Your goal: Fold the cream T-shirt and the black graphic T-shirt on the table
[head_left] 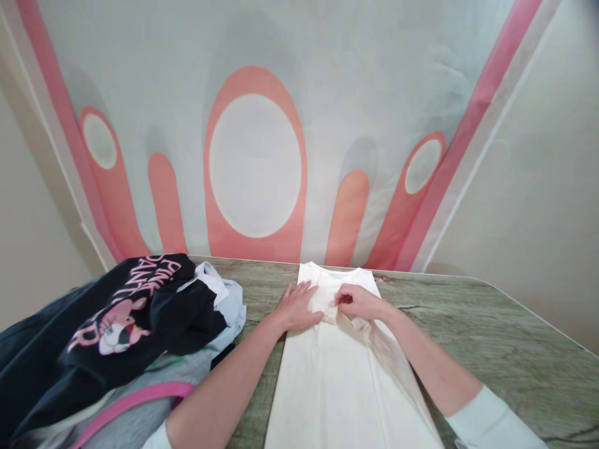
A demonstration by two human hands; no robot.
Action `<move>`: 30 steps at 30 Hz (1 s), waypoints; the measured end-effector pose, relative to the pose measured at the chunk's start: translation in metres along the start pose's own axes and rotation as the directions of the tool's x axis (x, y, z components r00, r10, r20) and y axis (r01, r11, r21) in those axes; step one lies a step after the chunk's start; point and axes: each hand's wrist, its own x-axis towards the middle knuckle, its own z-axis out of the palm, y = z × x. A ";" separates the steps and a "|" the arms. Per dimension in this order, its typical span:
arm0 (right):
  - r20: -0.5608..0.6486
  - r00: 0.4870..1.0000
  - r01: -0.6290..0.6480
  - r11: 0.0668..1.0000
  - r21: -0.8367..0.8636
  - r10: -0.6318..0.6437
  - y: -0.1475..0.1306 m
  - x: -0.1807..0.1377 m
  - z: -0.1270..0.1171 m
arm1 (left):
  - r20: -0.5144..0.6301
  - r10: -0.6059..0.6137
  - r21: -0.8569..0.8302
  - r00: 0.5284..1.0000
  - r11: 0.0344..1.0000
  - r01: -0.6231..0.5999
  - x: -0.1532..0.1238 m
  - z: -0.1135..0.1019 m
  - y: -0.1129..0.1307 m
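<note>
A long cream-white dress [337, 386] lies stretched out on the wooden table, its neckline toward the far edge. My left hand [298, 307] rests on the upper left part of it, fingers spread and flat. On the other side, my right hand [362, 302] pinches a bit of the dress's fabric near the waist. From that pinch the cloth rises in loose folds along the right side of the skirt. The dress's lower end runs out of view at the bottom.
To the left lies a heap of clothes, with a black printed top [140, 312] over a grey garment with pink trim [140, 399] and pale blue cloth [234, 312]. The wood-grain table [491, 349] extends right. Behind it hangs a pink-and-grey printed backdrop [255, 168].
</note>
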 end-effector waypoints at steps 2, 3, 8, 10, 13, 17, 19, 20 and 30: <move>-0.022 1.000 -0.017 1.000 -0.009 0.017 0.003 0.001 0.000 | -0.029 0.016 -0.011 0.999 1.000 -0.016 -0.001 0.000 0.002; -0.026 0.999 -0.025 1.000 -0.009 0.024 0.003 0.001 0.000 | -0.050 0.031 -0.015 0.998 0.999 -0.032 -0.002 -0.001 0.003; 0.036 0.999 -0.015 0.999 0.038 0.013 0.001 -0.001 -0.004 | -0.215 0.189 -0.061 0.958 0.977 -0.207 -0.004 -0.008 0.017; 0.105 0.994 -0.008 0.998 0.069 0.000 0.000 -0.002 -0.007 | -0.249 0.248 -0.106 0.936 0.954 -0.280 -0.006 -0.013 0.023; 0.021 0.999 -0.047 0.999 0.014 0.047 0.006 -0.001 -0.012 | -0.218 0.310 -0.149 0.925 0.926 -0.345 -0.008 -0.019 0.030; -0.253 0.953 -0.202 0.973 -0.113 0.168 0.027 0.003 -0.012 | -0.153 0.350 -0.132 0.924 0.920 -0.370 -0.010 -0.021 0.035; -0.306 0.932 -0.244 0.960 -0.134 0.195 0.036 0.005 -0.010 | -0.132 0.369 -0.109 0.920 0.917 -0.384 -0.010 -0.021 0.037; -0.329 0.922 -0.262 0.954 -0.144 0.203 0.039 0.005 -0.009 | -0.125 0.379 -0.096 0.917 0.915 -0.391 -0.010 -0.021 0.038; -0.439 0.861 -0.375 0.904 -0.205 0.257 0.042 0.006 0.007 | -0.187 0.121 -0.153 0.975 0.977 -0.150 -0.008 -0.017 0.047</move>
